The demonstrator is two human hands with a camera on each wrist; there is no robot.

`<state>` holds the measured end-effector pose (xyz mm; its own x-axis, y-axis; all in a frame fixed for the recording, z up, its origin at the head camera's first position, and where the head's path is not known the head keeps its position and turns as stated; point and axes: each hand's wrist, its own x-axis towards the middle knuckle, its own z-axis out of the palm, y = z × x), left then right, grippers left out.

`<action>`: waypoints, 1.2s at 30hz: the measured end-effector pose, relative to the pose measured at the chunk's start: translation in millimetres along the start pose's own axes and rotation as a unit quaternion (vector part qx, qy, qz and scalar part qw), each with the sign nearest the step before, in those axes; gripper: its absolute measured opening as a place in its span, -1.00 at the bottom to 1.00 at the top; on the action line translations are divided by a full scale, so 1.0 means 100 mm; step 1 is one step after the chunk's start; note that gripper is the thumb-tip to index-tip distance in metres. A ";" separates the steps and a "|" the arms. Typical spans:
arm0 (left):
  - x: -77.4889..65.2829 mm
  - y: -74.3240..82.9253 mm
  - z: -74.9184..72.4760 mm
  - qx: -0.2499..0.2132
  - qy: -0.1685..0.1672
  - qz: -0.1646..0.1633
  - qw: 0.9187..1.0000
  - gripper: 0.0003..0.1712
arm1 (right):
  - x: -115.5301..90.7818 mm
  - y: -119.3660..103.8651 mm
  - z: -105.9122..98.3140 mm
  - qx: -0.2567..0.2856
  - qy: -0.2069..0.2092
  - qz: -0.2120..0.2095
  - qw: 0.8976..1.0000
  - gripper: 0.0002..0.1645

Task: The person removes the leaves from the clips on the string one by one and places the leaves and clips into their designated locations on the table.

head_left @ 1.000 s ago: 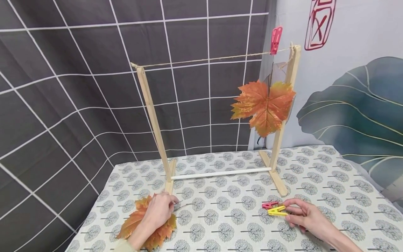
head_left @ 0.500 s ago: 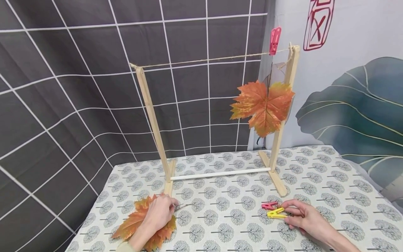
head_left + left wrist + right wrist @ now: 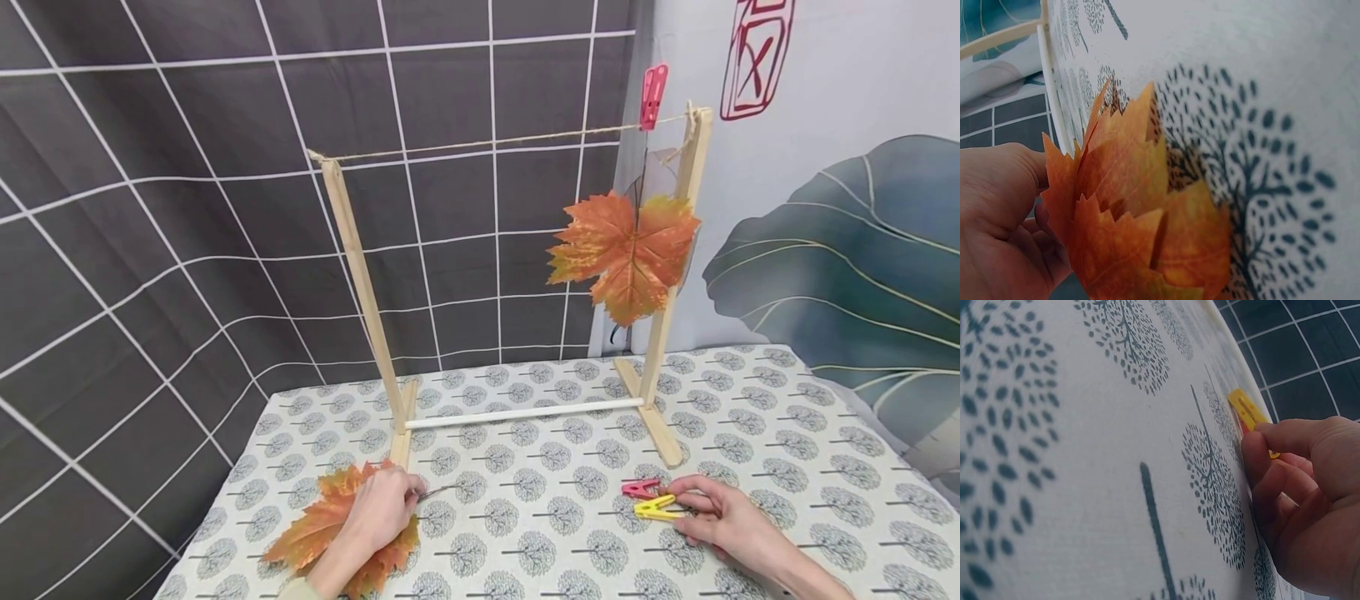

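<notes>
The grip is double: in the lower right of the head view the right hand pinches a yellow clothespin between thumb and forefinger, while in the lower left the bent fingers of the left hand appear to pinch the thin stem of an orange leaf lying on the tablecloth; whether another leaf lies under it I cannot tell. The relation that seems to matter is leaf against clothespin: well apart, the stem slanting from the left fingertips toward the frame's right, the clothespin's long axis running roughly sideways and its far end pointing left. A red clothespin lies just beside the yellow one, nearer the right hand. The string crosses the upper middle, high above both hands. No brand or label can be read; the red seal-like mark at upper right is cut off by the top edge, only an X-like stroke plain.
</notes>
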<state>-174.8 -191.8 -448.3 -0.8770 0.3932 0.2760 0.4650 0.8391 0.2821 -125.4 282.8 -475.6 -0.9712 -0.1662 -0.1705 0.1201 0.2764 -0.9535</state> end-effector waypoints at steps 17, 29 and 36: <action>0.00 0.02 0.01 0.005 0.002 -0.002 1.000 -0.79 | 0.00 0.02 0.02 0.010 -0.004 -0.037 0.999 -0.32; 0.01 0.03 -0.01 0.016 0.025 -0.004 1.000 -0.83 | -0.01 -0.01 0.03 0.005 -0.015 -0.044 0.999 -0.36; 0.07 0.08 -0.04 0.014 0.068 0.000 0.998 -0.80 | -0.04 -0.06 0.00 0.009 -0.014 -0.037 0.999 -0.36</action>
<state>-176.9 -184.0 -440.9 -0.8515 0.3397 0.3995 0.4598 0.8500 0.2572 -122.6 281.5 -469.2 -0.9718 -0.2113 -0.1051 0.0514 0.2449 -0.9682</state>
